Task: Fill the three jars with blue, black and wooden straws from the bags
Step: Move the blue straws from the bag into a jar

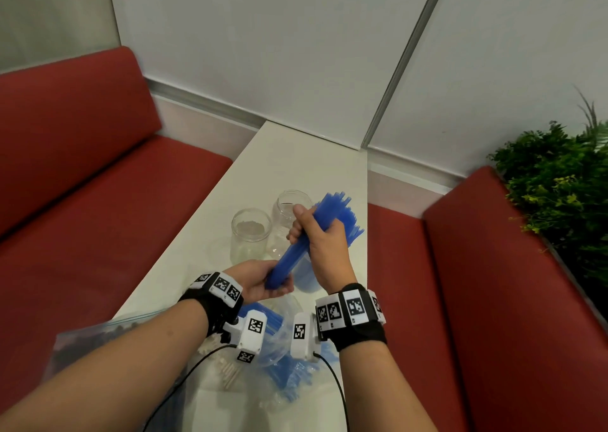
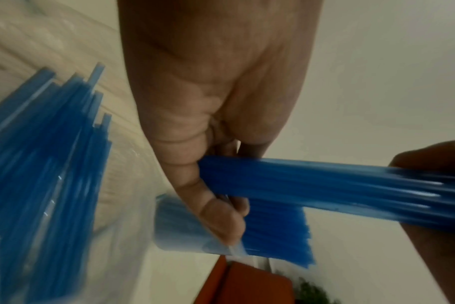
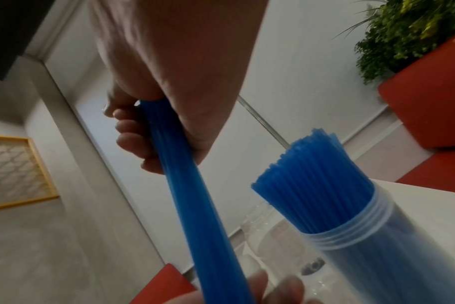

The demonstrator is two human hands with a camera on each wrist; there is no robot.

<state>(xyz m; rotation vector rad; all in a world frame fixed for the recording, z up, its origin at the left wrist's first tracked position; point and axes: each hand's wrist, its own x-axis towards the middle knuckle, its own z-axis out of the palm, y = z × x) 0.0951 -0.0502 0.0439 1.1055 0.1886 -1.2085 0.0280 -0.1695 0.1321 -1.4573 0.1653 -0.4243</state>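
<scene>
We're looking at a café or diner booth: red padded benches (image 1: 82,184) flanking a narrow white table (image 1: 296,155) at centre, plain white wall panels (image 1: 263,36) filling the top, a green plant (image 1: 559,184) sitting behind the right bench.

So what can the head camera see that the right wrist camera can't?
Only the head view shows both wrists with their tagged bands, the empty jar standing on the table, and the bags near the person, one with blue straws inside.

Only the right wrist view shows the right hand's fingers from beneath, curled round the bundle, and a yellow frame off to the side.

Both show the right hand gripping the blue bundle, the left hand at its lower end, the full jar, and the plant.
</scene>
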